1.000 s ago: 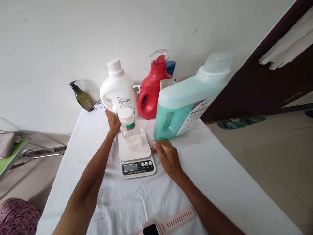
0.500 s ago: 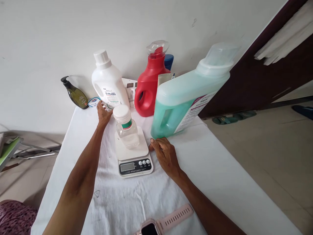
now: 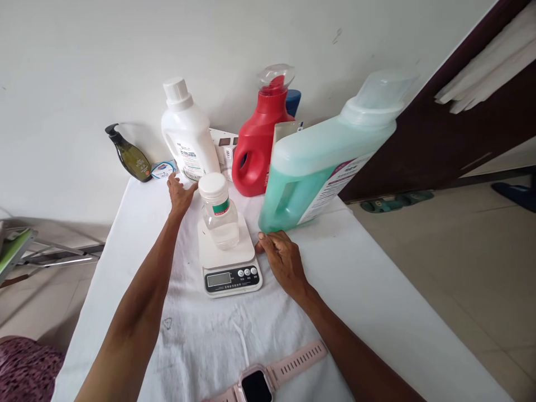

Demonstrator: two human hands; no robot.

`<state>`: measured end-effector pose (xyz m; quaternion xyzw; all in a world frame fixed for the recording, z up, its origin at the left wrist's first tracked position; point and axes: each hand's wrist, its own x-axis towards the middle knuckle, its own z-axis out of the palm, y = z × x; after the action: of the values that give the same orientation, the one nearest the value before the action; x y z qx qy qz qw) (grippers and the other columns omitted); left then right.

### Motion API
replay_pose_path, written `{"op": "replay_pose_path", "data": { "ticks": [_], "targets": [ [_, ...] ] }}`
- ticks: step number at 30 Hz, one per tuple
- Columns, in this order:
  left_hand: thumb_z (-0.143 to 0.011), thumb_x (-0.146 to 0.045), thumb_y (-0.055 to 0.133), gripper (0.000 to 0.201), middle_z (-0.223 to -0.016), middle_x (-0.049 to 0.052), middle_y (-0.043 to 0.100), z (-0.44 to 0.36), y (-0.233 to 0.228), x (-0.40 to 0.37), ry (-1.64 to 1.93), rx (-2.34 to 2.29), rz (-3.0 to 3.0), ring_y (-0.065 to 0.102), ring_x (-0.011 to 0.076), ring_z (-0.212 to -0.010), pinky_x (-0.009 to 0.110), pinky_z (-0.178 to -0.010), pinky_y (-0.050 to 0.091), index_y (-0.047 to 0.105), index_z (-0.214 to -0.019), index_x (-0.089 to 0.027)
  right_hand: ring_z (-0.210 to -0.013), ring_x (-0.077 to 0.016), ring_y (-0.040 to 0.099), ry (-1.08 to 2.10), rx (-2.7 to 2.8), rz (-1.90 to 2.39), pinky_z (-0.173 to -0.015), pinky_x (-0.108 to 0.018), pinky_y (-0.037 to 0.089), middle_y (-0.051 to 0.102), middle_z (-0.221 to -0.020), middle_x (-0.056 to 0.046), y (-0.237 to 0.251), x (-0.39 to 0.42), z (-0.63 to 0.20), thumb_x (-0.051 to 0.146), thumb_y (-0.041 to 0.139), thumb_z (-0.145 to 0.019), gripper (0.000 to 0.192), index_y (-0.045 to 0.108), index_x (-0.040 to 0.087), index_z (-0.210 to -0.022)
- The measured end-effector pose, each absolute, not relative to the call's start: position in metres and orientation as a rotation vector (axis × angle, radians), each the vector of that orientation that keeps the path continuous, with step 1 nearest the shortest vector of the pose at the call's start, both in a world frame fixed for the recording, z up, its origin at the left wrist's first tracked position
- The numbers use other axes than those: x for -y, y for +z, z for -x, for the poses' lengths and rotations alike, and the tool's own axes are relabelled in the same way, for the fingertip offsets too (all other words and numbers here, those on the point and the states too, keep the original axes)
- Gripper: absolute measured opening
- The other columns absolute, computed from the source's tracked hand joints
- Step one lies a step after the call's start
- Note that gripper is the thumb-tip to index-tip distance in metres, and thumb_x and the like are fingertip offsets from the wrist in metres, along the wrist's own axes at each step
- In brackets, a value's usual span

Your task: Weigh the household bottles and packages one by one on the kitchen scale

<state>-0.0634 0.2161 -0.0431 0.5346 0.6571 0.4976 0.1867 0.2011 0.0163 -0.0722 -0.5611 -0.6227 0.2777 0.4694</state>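
A: White-clothed worktop (image 3: 377, 290) against a wall?
B: Yes. Left hand (image 3: 179, 194) released, touching the white bottle (image 3: 188, 134); right hand (image 3: 281, 258) loose, beside the scale (image 3: 228, 262) carrying a jar (image 3: 218, 211).

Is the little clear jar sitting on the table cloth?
No, the clear jar with the white lid stands on the white kitchen scale, not on the cloth.

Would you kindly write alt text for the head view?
A clear jar stands on a kitchen scale; the left hand touches a white bottle, the right hand rests by a green jug.
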Motion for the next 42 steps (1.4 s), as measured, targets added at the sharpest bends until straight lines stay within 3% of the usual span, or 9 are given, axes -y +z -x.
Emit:
{"op": "replay_pose_path", "data": {
  "ticks": [3,7,9,12,15,22,30,36,42],
  "targets": [
    [-0.073,-0.05,0.09,0.086,-0.149,0.022,0.052,0.06,-0.018,-0.181,1.444,-1.837,-1.417,0.056,0.0373,-0.137,0.047,-0.108,0.053,0.051,-0.142,-0.018,-0.082,-0.0259,0.062,0.672,1.531,1.376,-0.08,-0.04,0.048,0.07,-0.069,-0.005,-0.073,-0.017,-0.201,0.052,0.042,-0.112,0.056,0.056,0.028,-0.064],
    [-0.085,-0.074,0.07,0.078,-0.145,0.015,0.061,0.053,0.019,-0.11,1.319,-1.425,-1.63,0.059,0.0362,-0.136,0.046,-0.105,0.055,0.055,-0.146,-0.026,-0.082,-0.0255,0.062,0.634,1.546,1.367,-0.08,-0.039,0.048,0.069,-0.069,-0.005,-0.076,-0.017,-0.202,0.054,0.04,-0.112,0.058,0.055,0.028,-0.063],
    [-0.078,-0.079,0.073,0.084,-0.137,0.014,0.066,0.045,0.033,-0.078,1.145,-1.301,-1.691,0.061,0.0383,-0.134,0.048,-0.101,0.058,0.06,-0.143,-0.027,-0.082,-0.0254,0.062,0.624,1.546,1.371,-0.081,-0.039,0.048,0.069,-0.069,-0.005,-0.077,-0.018,-0.202,0.055,0.039,-0.112,0.059,0.055,0.027,-0.063],
    [-0.06,-0.058,0.096,0.084,-0.129,0.012,0.07,0.029,0.046,-0.049,0.94,-1.302,-1.757,0.065,0.0383,-0.127,0.047,-0.098,0.06,0.067,-0.133,-0.029,-0.082,-0.0252,0.063,0.625,1.546,1.37,-0.081,-0.038,0.048,0.069,-0.07,-0.005,-0.077,-0.018,-0.202,0.058,0.039,-0.112,0.061,0.056,0.027,-0.062],
    [-0.061,-0.042,0.099,0.069,-0.119,0.008,0.074,0.017,0.047,-0.041,0.948,-1.4,-1.818,0.071,0.0323,-0.111,0.044,-0.095,0.061,0.07,-0.122,-0.028,-0.081,-0.0247,0.062,0.623,1.551,1.36,-0.08,-0.037,0.047,0.068,-0.067,-0.004,-0.077,-0.018,-0.202,0.062,0.036,-0.112,0.064,0.055,0.027,-0.061],
    [-0.067,-0.045,0.096,0.056,-0.108,0.006,0.079,0.018,0.048,-0.054,1.046,-1.486,-1.805,0.076,0.0302,-0.1,0.045,-0.091,0.06,0.072,-0.115,-0.026,-0.081,-0.0253,0.062,0.621,1.544,1.348,-0.081,-0.038,0.046,0.07,-0.069,-0.005,-0.078,-0.019,-0.201,0.064,0.032,-0.112,0.067,0.054,0.027,-0.061],
    [-0.069,-0.044,0.094,0.055,-0.117,0.01,0.078,0.019,0.059,-0.134,1.334,-1.434,-1.825,0.075,0.0286,-0.108,0.04,-0.091,0.059,0.066,-0.109,-0.02,-0.081,-0.0251,0.061,0.638,1.545,1.34,-0.081,-0.038,0.046,0.07,-0.069,-0.005,-0.077,-0.019,-0.202,0.057,0.035,-0.113,0.063,0.052,0.027,-0.061],
    [-0.065,-0.042,0.094,0.051,-0.101,0.006,0.076,0.005,0.029,-0.175,1.219,-1.609,-1.853,0.073,0.0235,-0.093,0.034,-0.077,0.056,0.061,-0.098,-0.021,-0.079,-0.0246,0.06,0.611,1.559,1.328,-0.08,-0.038,0.046,0.069,-0.067,-0.005,-0.079,-0.019,-0.202,0.052,0.036,-0.114,0.061,0.052,0.027,-0.061],
    [-0.066,-0.037,0.095,0.051,-0.101,0.004,0.074,-0.001,-0.002,-0.191,1.18,-1.68,-1.844,0.069,0.0222,-0.092,0.035,-0.082,0.054,0.061,-0.102,-0.023,-0.077,-0.0248,0.061,0.599,1.567,1.325,-0.079,-0.039,0.046,0.068,-0.067,-0.004,-0.08,-0.019,-0.203,0.048,0.039,-0.114,0.057,0.053,0.027,-0.062]
  ]
}}
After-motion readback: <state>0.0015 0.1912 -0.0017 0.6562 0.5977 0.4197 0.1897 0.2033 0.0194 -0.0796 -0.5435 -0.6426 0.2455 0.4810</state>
